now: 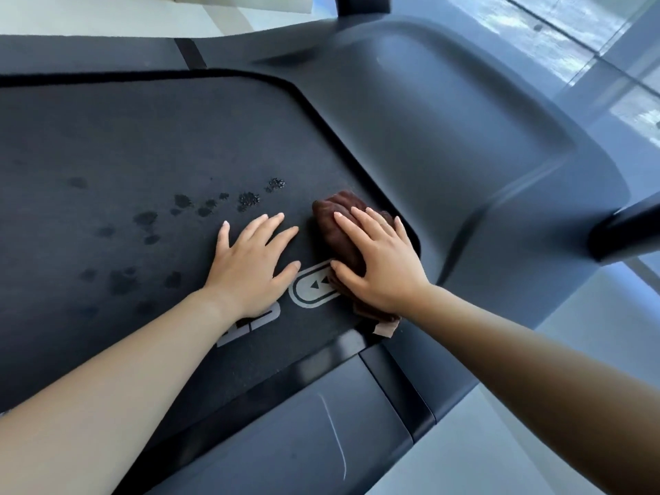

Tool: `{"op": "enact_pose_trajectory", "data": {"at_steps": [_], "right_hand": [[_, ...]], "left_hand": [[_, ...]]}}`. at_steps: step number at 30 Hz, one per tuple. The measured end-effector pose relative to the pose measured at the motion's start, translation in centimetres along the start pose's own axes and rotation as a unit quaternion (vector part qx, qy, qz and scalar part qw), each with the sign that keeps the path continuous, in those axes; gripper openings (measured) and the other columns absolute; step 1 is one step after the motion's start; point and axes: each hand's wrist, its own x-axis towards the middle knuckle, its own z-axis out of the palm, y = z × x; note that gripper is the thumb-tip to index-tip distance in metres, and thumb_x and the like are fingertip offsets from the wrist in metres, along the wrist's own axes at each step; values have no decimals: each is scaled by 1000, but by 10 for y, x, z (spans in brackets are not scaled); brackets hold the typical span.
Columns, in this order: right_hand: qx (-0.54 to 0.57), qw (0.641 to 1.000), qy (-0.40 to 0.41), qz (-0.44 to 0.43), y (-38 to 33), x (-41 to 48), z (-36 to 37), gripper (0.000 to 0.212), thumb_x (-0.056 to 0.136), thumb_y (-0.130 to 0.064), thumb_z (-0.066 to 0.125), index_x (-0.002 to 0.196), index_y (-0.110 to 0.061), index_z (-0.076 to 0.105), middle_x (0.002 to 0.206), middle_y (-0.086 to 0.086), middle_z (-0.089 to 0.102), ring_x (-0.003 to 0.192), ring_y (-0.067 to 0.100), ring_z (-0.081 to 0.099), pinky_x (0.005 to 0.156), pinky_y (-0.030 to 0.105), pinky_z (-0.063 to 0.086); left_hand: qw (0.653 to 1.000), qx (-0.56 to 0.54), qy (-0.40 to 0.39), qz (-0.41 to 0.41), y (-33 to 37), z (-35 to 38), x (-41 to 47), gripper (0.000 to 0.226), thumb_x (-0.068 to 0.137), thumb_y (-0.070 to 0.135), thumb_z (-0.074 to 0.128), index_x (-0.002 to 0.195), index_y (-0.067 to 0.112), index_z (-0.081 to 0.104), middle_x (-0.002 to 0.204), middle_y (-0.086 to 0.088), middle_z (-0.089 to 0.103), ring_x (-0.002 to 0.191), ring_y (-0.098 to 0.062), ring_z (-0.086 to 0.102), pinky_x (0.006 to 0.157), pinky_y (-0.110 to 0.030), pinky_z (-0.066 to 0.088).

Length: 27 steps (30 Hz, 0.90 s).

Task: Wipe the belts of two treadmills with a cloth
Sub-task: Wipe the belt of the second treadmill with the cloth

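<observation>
A black treadmill belt (143, 137) fills the left and middle of the head view. A crumpled dark brown cloth (337, 223) lies on the belt near its right front corner. My right hand (382, 262) presses flat on top of the cloth, fingers spread over it. My left hand (250, 266) rests flat on the bare belt just left of the cloth, fingers apart, holding nothing. Several dark wet spots (200, 205) dot the belt left of and beyond my left hand. A white printed mark (310, 285) shows between my hands.
The grey motor hood (446, 137) rises right of the belt. A dark upright post (628, 234) stands at the far right, another (360, 5) at the top. The grey side rail (303, 434) runs below my arms. Pale floor (589, 351) and glass lie to the right.
</observation>
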Motion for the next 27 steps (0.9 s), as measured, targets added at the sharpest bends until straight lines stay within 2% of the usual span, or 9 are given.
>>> {"op": "enact_pose_trajectory", "data": {"at_steps": [2,8,11,14,17,23,27], "right_hand": [[13,1000,-2,6,-1,1,1,69,87,-51,56,148,-31,31,155,1,31,144,24,22,118,47,9],[42,998,51,0,-4,38,14,55,85,-44,62,137,-28,51,143,1,48,133,23,40,110,49,26],[63,996,69,-12,5,69,19,52,85,-42,62,134,-27,54,139,1,52,131,23,43,110,46,28],[76,995,70,5,10,104,20,52,87,-42,61,136,-28,52,141,0,50,133,21,41,112,40,25],[73,995,61,14,12,118,20,54,87,-43,59,138,-30,49,143,-2,47,134,20,38,111,39,25],[51,998,45,3,16,54,8,61,83,-54,59,139,-33,46,143,-2,45,132,20,39,104,41,36],[31,999,-25,-14,21,11,-8,77,79,-69,52,147,-38,30,151,-4,35,138,18,29,104,41,31]], "left_hand": [[1000,-4,-4,10,-4,-2,2,57,90,50,33,144,34,26,156,9,14,143,-12,7,113,-53,2],[1000,1,16,10,-9,-2,3,55,88,53,30,142,39,28,155,9,18,142,-10,9,115,-48,2],[1000,-2,21,6,-8,-1,3,58,85,56,24,141,41,28,153,10,19,141,-9,10,114,-48,2],[1000,-9,25,0,-9,-1,4,58,84,57,24,139,42,30,152,12,21,141,-8,12,115,-47,3],[1000,-14,27,1,-8,-3,4,54,87,55,32,139,42,32,152,13,22,141,-8,12,116,-47,3],[999,-20,24,19,-10,-6,2,52,88,48,40,138,33,39,150,9,27,140,-11,16,115,-48,7],[999,-19,35,24,-6,-4,6,50,87,44,45,135,32,43,147,6,32,138,-15,22,113,-52,10]]}}
